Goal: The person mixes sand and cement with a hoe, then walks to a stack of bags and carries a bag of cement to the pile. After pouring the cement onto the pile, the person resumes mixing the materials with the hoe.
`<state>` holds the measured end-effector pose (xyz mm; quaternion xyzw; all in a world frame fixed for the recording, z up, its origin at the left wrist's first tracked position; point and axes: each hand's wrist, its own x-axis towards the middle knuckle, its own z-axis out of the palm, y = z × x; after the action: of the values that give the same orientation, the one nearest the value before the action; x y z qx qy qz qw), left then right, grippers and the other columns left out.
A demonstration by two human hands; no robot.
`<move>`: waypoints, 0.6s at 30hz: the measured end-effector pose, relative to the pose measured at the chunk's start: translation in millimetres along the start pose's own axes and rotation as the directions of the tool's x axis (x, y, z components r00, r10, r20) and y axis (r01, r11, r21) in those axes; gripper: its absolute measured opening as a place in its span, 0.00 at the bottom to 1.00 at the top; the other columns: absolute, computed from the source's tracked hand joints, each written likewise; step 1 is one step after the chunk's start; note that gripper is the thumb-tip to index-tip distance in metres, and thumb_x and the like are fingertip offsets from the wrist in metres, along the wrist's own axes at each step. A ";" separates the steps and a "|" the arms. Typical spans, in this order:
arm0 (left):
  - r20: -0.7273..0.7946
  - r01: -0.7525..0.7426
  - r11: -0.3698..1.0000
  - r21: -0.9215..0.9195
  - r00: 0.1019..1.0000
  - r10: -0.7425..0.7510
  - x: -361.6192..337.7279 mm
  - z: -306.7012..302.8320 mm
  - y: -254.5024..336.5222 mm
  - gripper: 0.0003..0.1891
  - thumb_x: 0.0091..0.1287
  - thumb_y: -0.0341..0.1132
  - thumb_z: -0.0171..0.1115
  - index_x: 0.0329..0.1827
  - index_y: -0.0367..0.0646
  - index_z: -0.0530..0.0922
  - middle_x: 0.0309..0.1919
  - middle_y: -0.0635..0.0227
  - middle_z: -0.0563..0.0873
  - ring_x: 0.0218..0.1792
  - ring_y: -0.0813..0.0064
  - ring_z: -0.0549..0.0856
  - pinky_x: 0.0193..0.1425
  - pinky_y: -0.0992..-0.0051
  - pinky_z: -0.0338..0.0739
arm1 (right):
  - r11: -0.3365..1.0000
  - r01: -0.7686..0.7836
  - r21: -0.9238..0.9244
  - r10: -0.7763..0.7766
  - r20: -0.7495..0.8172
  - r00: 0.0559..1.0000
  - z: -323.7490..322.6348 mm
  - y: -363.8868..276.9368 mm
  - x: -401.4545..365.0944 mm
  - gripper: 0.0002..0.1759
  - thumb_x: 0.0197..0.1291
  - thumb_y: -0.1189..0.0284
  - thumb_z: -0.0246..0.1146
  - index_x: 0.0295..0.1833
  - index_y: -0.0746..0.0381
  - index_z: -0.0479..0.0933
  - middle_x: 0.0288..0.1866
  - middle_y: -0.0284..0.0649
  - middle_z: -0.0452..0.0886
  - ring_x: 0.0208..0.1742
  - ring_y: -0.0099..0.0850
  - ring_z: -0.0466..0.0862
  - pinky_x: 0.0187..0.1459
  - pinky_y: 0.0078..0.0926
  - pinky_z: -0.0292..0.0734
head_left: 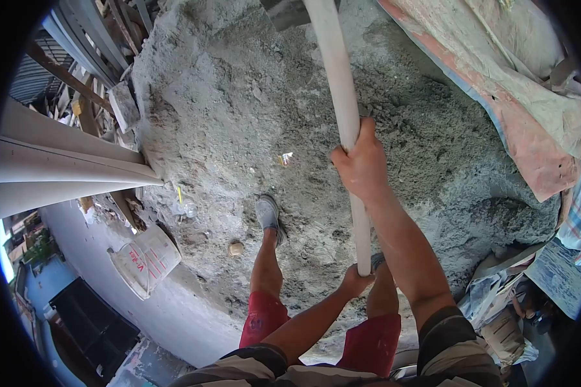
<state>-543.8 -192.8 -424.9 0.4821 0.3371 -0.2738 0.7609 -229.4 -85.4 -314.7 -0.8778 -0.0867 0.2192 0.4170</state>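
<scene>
My right hand (363,164) is wrapped around the pale wooden handle (342,84) of a hoe, well up its length. At the handle's lower end, between my legs, my left hand (356,282) is closed round the butt. The hoe's dark metal blade (286,13) shows only in part at the top edge, where the frame cuts it off. Below the handle lies a large heap of grey sand (219,109), damp and darker to the right. My shoe (268,213) stands on the sand; the other foot is mostly hidden behind my left hand and the handle.
A white bucket (147,261) lies tipped at the left by the heap. Large pale pipes or panels (71,161) jut in from the left. A stone (236,248) and litter (285,158) lie on the sand. A worn tarp (497,84) borders the right, with sacks (503,332) below.
</scene>
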 end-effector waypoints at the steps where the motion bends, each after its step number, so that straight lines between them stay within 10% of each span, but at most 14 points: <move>1: 0.019 -0.026 0.980 -0.198 0.999 0.030 35.4 10.7 12.6 0.08 0.57 0.26 0.67 0.39 0.40 0.78 0.34 0.68 0.84 0.37 0.77 0.82 0.41 0.70 0.77 | 0.990 0.098 -0.100 -0.100 -0.017 0.995 -3.7 -23.7 22.7 0.25 0.54 0.73 0.66 0.54 0.67 0.62 0.36 0.55 0.81 0.37 0.51 0.86 0.36 0.44 0.81; 5: 0.089 -0.037 0.787 -0.616 0.989 0.116 110.7 63.7 172.9 0.09 0.52 0.22 0.66 0.35 0.40 0.76 0.32 0.68 0.81 0.35 0.74 0.82 0.36 0.71 0.77 | 0.891 0.310 -0.331 -0.319 0.027 0.947 -1.3 -50.1 114.9 0.25 0.56 0.71 0.67 0.54 0.67 0.63 0.39 0.57 0.82 0.40 0.52 0.86 0.40 0.46 0.83; 11: 0.204 0.122 0.858 -0.499 0.979 -0.021 127.7 102.4 69.4 0.10 0.49 0.23 0.66 0.33 0.42 0.76 0.28 0.69 0.80 0.31 0.74 0.82 0.34 0.71 0.77 | 0.788 0.062 -0.612 -0.016 0.081 0.997 -2.8 52.5 149.1 0.26 0.59 0.70 0.66 0.58 0.65 0.63 0.43 0.54 0.83 0.45 0.50 0.87 0.44 0.46 0.84; 14: 0.248 0.088 0.873 -0.480 0.968 0.039 103.2 33.0 11.1 0.08 0.48 0.25 0.66 0.30 0.43 0.77 0.23 0.70 0.79 0.25 0.75 0.80 0.29 0.72 0.74 | 0.926 -0.128 -0.354 0.116 -0.056 0.992 30.2 82.0 113.2 0.26 0.59 0.71 0.66 0.58 0.65 0.62 0.46 0.57 0.83 0.45 0.52 0.86 0.45 0.47 0.83; 18: 0.221 0.274 0.952 0.135 0.928 -0.299 9.2 -56.3 -60.4 0.10 0.52 0.36 0.70 0.32 0.43 0.80 0.27 0.67 0.84 0.29 0.70 0.82 0.36 0.66 0.77 | 0.963 -0.271 0.006 0.269 -0.138 0.953 61.5 136.1 19.8 0.28 0.54 0.71 0.66 0.56 0.66 0.61 0.41 0.57 0.82 0.41 0.52 0.85 0.41 0.45 0.79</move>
<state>-596.9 -165.2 -482.5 0.4293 0.2956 -0.4547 0.7222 -244.0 -122.8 -459.9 -0.8970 0.0617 0.2125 0.3826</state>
